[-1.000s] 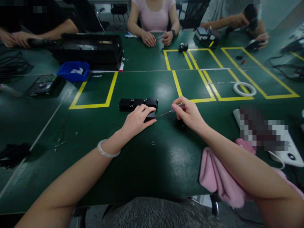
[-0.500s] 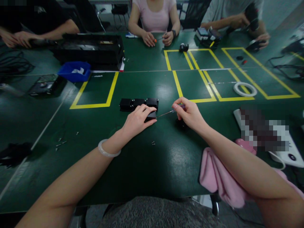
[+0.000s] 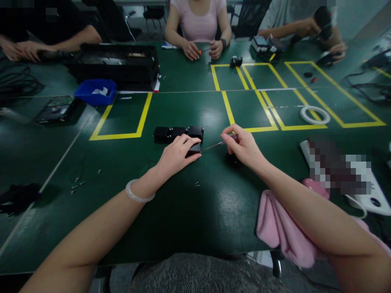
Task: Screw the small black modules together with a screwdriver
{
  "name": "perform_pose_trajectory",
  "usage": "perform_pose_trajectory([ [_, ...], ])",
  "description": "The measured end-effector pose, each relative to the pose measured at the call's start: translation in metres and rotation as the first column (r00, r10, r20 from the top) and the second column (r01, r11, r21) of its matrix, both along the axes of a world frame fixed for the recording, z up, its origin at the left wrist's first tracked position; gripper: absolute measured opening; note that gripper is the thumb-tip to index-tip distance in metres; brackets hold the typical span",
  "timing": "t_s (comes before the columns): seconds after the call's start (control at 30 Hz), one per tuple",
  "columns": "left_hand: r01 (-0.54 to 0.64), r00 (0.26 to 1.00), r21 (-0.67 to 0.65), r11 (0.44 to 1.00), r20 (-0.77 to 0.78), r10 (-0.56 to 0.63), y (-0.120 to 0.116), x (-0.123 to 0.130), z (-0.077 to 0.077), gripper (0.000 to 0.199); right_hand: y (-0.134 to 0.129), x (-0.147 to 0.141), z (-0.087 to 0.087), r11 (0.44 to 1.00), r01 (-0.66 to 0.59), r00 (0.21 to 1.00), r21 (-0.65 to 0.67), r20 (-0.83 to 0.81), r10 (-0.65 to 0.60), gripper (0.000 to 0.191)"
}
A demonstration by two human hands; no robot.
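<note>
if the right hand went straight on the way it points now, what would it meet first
Leading with the screwdriver, the right hand would first meet the black block held by the left hand; the tip may be touching it, but depth is unclear there.

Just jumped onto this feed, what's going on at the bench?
The camera wearer's left hand grips a small black block on the green table. The right hand holds a thin screwdriver, its tip at or very near the block's right end. Three similar blocks sit in a row just beyond. Loose screws lie nearer the wearer, with more off to the left. Across the table, other people are handling items too.
</note>
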State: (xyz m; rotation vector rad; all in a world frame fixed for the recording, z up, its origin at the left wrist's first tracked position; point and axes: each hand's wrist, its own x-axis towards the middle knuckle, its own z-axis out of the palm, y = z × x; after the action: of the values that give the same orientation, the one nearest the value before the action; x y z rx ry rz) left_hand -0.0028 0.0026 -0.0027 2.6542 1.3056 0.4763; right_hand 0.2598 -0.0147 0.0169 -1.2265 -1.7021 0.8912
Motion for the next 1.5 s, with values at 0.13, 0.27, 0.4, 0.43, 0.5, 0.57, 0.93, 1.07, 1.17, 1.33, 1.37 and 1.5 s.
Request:
perform_pose_trajectory([
  [0.13, 0.007, 1.0, 0.013, 1.0, -0.008, -0.007, -0.0003, 0.0, 0.0003, 0.043, -0.0001, -0.0002, 0.0009, 1.0, -0.015, 1.0, -0.014, -0.005, 0.014, 0.01],
  [0.27, 0.01, 1.0, 0.015, 1.0, -0.008, -0.01, -0.0002, -0.0002, -0.0002, 0.044, 0.0, -0.0006, 0.0014, 1.0, -0.023, 0.999, 0.011, -0.033, 0.024, 0.01],
  [0.4, 0.014, 1.0, 0.015, 1.0, -0.007, -0.014, -0.0003, -0.0007, -0.0003, 0.043, -0.0003, -0.0005, 0.002, 1.0, -0.014, 1.0, 0.01, -0.019, 0.015, 0.009],
  [0.43, 0.012, 1.0, 0.015, 1.0, -0.007, -0.011, -0.0004, -0.0008, -0.0002, 0.043, -0.0004, -0.0004, 0.0023, 1.0, -0.006, 1.0, 0.009, -0.008, 0.006, 0.01],
  [0.5, 0.007, 1.0, 0.013, 1.0, -0.006, -0.007, -0.0006, -0.0008, -0.0002, 0.043, -0.0008, -0.0003, 0.0029, 1.0, 0.005, 1.0, 0.008, 0.013, -0.005, 0.015],
  [0.57, 0.005, 1.0, 0.011, 1.0, -0.005, -0.005, -0.0006, -0.0005, -0.0004, 0.043, -0.0011, -0.0003, 0.0034, 1.0, -0.005, 1.0, 0.007, 0.01, 0.005, 0.012],
  [0.93, 0.007, 1.0, 0.02, 1.0, -0.009, -0.007, 0.0002, -0.0007, -0.0008, 0.043, -0.0007, -0.0006, 0.0041, 1.0, -0.016, 1.0, 0.001, 0.026, 0.016, 0.019],
  [1.07, 0.003, 1.0, 0.022, 1.0, -0.018, -0.002, 0.0, -0.0001, -0.0004, 0.043, -0.001, -0.0007, 0.0029, 1.0, -0.018, 1.0, 0.017, 0.005, 0.018, 0.01],
  [1.17, 0.007, 1.0, 0.026, 1.0, -0.018, -0.007, 0.0, 0.0, -0.0007, 0.042, -0.0007, -0.001, 0.0016, 0.999, -0.023, 1.0, 0.039, -0.014, 0.023, 0.013],
  [1.33, 0.014, 1.0, 0.022, 1.0, -0.007, -0.014, -0.0003, -0.0007, -0.0004, 0.042, 0.0, -0.0007, 0.0027, 1.0, -0.01, 1.0, -0.003, 0.0, 0.01, 0.014],
  [1.37, 0.014, 1.0, 0.02, 1.0, -0.003, -0.014, -0.0003, -0.0008, -0.0002, 0.042, -0.0003, -0.0008, 0.0034, 1.0, -0.008, 1.0, -0.01, 0.01, 0.008, 0.016],
  [1.5, 0.014, 1.0, 0.014, 1.0, 0.015, -0.015, 0.0, -0.0008, -0.0002, 0.042, -0.0021, -0.0015, 0.0056, 1.0, -0.019, 1.0, 0.013, 0.014, 0.019, 0.01],
])
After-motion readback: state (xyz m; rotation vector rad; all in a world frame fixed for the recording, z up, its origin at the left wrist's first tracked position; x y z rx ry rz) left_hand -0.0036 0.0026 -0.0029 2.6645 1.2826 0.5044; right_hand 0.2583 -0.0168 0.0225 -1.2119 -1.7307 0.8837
